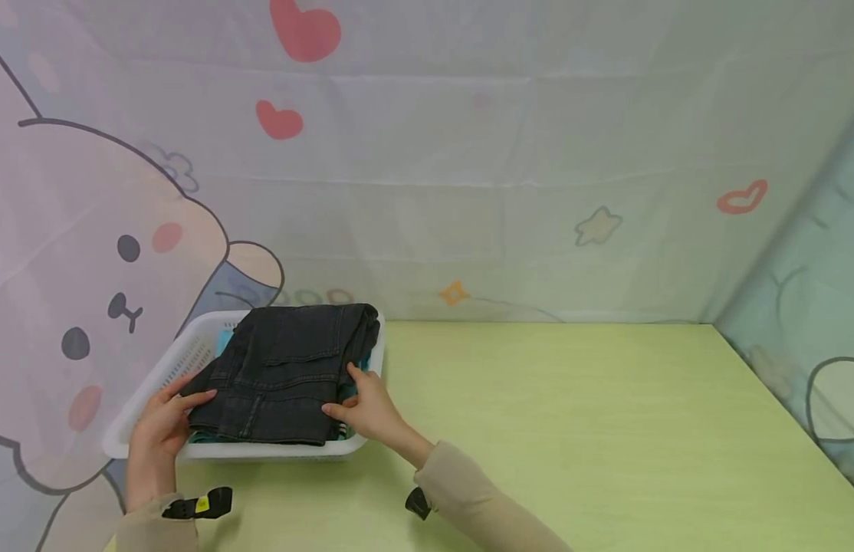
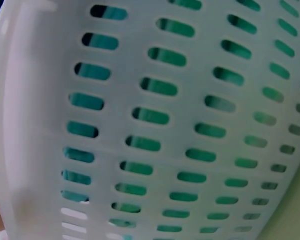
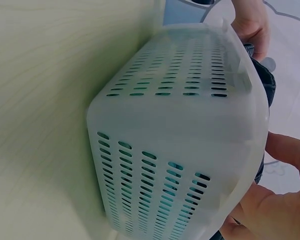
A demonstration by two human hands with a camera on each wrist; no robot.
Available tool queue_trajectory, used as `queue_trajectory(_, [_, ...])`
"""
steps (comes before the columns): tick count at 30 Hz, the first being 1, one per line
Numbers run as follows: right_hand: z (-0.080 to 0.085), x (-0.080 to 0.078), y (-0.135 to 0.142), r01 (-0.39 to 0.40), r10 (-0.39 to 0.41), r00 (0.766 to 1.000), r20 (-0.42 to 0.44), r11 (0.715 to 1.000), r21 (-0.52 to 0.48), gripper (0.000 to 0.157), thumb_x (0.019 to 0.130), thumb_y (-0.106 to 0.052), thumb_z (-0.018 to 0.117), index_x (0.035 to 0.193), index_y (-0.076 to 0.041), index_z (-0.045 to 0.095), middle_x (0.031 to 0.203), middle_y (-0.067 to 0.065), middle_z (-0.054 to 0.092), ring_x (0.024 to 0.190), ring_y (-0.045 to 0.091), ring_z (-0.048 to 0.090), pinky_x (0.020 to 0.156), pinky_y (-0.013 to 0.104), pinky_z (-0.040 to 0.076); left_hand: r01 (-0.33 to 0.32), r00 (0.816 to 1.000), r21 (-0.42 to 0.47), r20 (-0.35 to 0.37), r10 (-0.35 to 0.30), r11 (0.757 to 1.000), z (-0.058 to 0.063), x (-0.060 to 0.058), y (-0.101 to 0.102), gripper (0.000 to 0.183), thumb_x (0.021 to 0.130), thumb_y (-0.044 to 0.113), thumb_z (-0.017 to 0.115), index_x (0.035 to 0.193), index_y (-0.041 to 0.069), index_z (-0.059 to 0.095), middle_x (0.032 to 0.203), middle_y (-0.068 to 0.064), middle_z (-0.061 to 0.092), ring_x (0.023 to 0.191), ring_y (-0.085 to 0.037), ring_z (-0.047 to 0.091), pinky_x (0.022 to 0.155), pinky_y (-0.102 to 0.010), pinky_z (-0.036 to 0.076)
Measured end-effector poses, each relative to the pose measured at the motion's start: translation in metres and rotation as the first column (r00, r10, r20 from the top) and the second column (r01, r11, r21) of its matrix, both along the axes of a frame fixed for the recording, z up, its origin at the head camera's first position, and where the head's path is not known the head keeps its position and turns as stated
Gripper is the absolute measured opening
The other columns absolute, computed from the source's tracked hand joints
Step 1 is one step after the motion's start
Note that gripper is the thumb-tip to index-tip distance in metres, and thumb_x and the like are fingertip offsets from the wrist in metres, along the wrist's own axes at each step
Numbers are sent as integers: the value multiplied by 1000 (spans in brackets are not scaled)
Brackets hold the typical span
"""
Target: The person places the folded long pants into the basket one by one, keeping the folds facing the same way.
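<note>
Folded black jeans (image 1: 289, 376) lie on top of the clothes in a white slotted plastic basket (image 1: 123, 429). My left hand (image 1: 161, 418) grips the left edge of the jeans, its thumb on top. At the right edge, my right hand (image 1: 372, 406) pinches the cloth between thumb and fingers. Teal and green fabric shows beneath the jeans and through the slots of the basket (image 2: 39, 125) in the left wrist view. In the right wrist view, the fingers of my right hand (image 3: 275, 210) are partly hidden behind the basket rim.
The basket stands on the left of a pale green table (image 1: 572, 414). Behind it hangs a printed cloth backdrop (image 1: 434, 153) with hearts and a cartoon animal; another printed cloth (image 1: 827, 268) hangs on the right.
</note>
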State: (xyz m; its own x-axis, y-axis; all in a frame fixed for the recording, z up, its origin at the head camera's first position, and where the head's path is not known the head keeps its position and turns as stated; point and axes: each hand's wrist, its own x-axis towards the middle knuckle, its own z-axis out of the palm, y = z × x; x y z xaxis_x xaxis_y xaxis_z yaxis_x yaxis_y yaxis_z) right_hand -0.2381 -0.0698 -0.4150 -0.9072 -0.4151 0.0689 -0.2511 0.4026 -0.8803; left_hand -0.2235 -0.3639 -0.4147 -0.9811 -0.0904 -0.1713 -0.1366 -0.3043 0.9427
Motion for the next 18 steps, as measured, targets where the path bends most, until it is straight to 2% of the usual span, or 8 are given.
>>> queue_trajectory(4, [1, 2, 1, 11, -11, 1000, -9, 1000, -2, 72, 82, -22, 64, 138, 3, 26, 128, 27, 34, 80, 16, 62, 62, 16, 49, -12, 999, 27, -47, 13, 1000, 2, 3, 4, 34, 82, -2, 59, 88, 31, 63, 84, 19, 62, 72, -2, 63, 61, -20, 53])
queue_trajectory(6, [2, 3, 2, 24, -24, 1000, -11, 1000, -12, 71, 82, -21, 65, 137, 3, 28, 126, 26, 35, 81, 16, 62, 63, 16, 49, -34, 997, 5, -62, 35, 999, 2, 3, 6, 33, 81, -1, 61, 88, 31, 63, 83, 19, 62, 72, -2, 63, 60, -19, 53])
queue_trajectory(10, [3, 5, 5, 61, -64, 997, -44, 996, -71, 63, 82, -14, 63, 134, 4, 33, 128, 25, 33, 82, 18, 63, 63, 17, 50, -114, 993, -105, -48, 109, 988, 2, 4, 12, 33, 79, 5, 65, 96, 31, 59, 84, 22, 57, 71, 3, 60, 60, -16, 52])
queue_trajectory(12, [5, 6, 7, 84, -92, 993, -76, 992, -99, 58, 83, -12, 61, 133, 3, 36, 129, 24, 33, 81, 18, 64, 61, 16, 49, -159, 987, -224, -35, 155, 962, 3, 4, 16, 34, 80, 9, 65, 105, 31, 55, 90, 24, 50, 72, 8, 56, 61, -12, 50])
queue_trajectory(15, [7, 6, 9, 108, -124, 984, -130, 987, -119, 54, 84, -11, 59, 132, 3, 38, 128, 23, 34, 81, 20, 63, 56, 15, 46, -212, 974, -400, -12, 226, 892, 3, 2, 22, 41, 82, 14, 64, 119, 26, 49, 99, 20, 42, 75, 14, 48, 62, -7, 46])
queue_trajectory(17, [8, 6, 11, 113, -132, 979, -154, 985, -129, 53, 84, -10, 58, 132, 3, 39, 128, 22, 34, 81, 21, 63, 53, 14, 45, -215, 970, -505, -8, 244, 836, 0, -1, 22, 46, 83, 19, 62, 126, 22, 44, 108, 15, 39, 78, 13, 45, 63, -5, 44])
queue_trajectory(18, [9, 5, 11, 114, -136, 976, -168, 985, -132, 52, 84, -10, 58, 131, 3, 40, 127, 22, 35, 80, 21, 62, 53, 14, 44, -216, 968, -534, -8, 250, 817, -2, -3, 21, 48, 84, 20, 61, 128, 20, 42, 112, 12, 40, 81, 11, 44, 64, -6, 44])
